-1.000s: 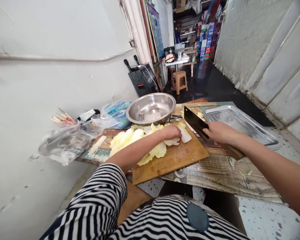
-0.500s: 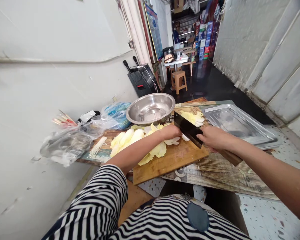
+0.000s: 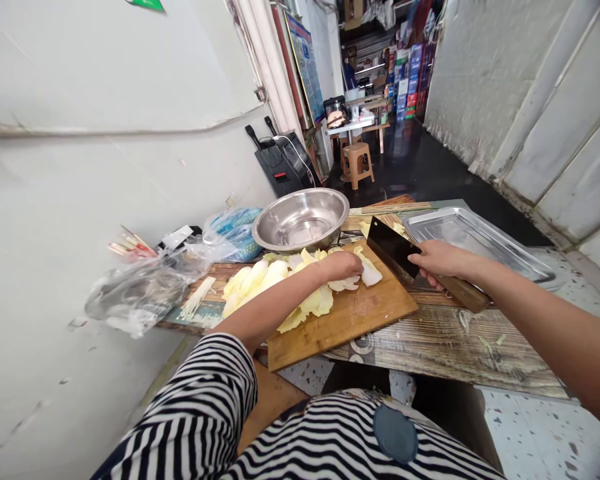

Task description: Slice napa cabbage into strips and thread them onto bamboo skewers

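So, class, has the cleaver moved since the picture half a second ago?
Yes. Judged against the cutting board, the cleaver has shifted to the right, away from the left hand.

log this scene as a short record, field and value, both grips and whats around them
left grip: at a pale leaf on the cutting board
right grip: holding the cleaver by its wooden handle
cleaver: dark blade near board's right edge
on board: yellow-white leaves, mostly left
beyond board: metal basin
right side: metal tray
left side: thin white strands, clear plastic bag
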`<act>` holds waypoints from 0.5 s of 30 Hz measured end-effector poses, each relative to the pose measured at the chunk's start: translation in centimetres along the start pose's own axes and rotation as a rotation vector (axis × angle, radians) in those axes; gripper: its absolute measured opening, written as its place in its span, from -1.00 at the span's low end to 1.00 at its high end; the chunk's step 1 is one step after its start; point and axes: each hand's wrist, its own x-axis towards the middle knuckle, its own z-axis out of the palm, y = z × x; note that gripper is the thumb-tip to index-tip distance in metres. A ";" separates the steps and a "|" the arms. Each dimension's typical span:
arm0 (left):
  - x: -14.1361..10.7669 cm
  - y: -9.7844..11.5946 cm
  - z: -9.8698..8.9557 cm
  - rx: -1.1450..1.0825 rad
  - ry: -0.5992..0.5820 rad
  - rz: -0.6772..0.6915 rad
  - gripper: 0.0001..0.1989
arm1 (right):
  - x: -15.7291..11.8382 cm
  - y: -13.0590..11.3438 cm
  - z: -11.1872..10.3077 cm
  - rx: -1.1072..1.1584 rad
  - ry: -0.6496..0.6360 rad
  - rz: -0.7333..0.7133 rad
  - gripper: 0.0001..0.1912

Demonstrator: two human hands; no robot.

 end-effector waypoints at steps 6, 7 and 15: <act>0.8 0.1 -0.6 -0.201 0.028 -0.218 -0.70 | -1.0 -0.1 -0.1 -0.038 0.036 -0.029 -0.76; 1.1 0.0 -0.7 -0.191 0.003 -0.258 -0.71 | -1.3 -0.1 -0.2 -0.049 0.042 -0.046 -0.76; 3.2 -0.4 -0.6 0.017 -0.027 -0.421 -0.62 | -3.6 0.2 -0.1 -0.113 0.079 -0.140 -0.80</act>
